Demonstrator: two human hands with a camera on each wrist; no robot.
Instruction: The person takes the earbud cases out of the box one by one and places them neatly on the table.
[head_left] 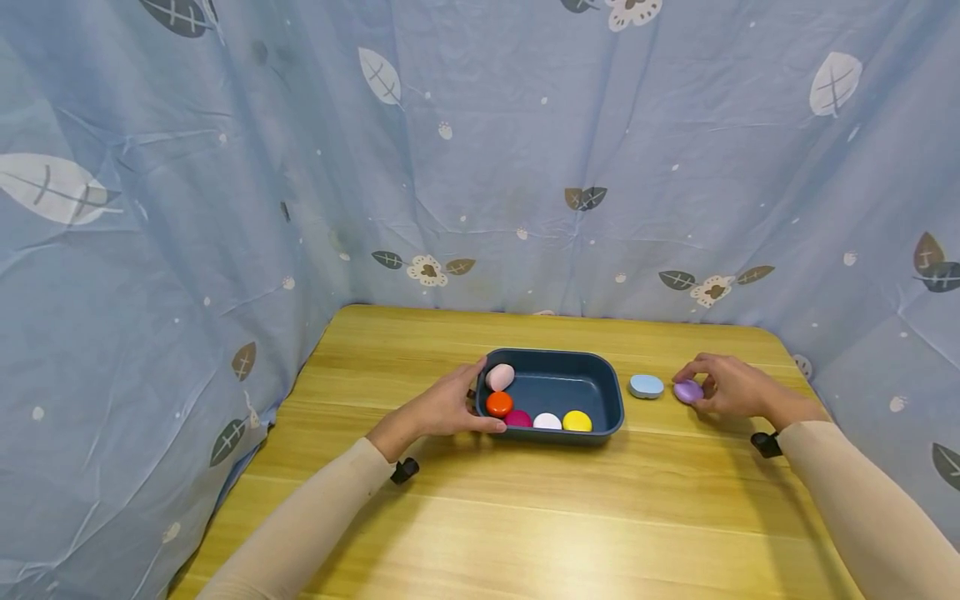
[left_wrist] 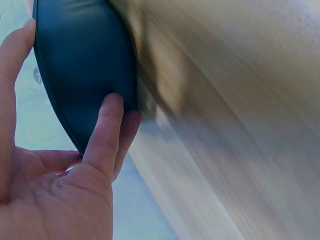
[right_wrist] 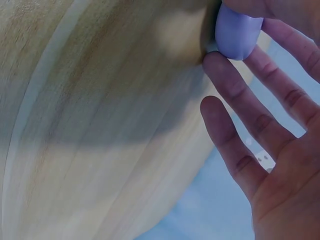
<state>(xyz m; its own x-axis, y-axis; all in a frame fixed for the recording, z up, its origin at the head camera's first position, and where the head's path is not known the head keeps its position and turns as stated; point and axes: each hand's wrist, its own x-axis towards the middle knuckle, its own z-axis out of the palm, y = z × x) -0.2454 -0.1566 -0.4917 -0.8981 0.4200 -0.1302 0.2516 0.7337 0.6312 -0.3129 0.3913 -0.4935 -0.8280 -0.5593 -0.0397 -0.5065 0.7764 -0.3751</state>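
Purple stone (head_left: 687, 391) sits pinched in your right hand (head_left: 731, 388) on the desk (head_left: 525, 517), right of the blue tray (head_left: 600, 417). Your left hand (head_left: 442, 408) grips the tray's left wall; tray's long axis runs left-right, toward the stone.

Bare tabletop (head_left: 525, 517) is lying open across the whole near side, between the two forearms. A dark tray (head_left: 604, 392) is sitting mid-table, its left end being blocked by the left hand (head_left: 442, 408). A pale blue stone (head_left: 646, 386) is lying in the narrow gap between the tray and the right hand (head_left: 731, 387). Curtain (head_left: 480, 167) is closing in the back and both sides.
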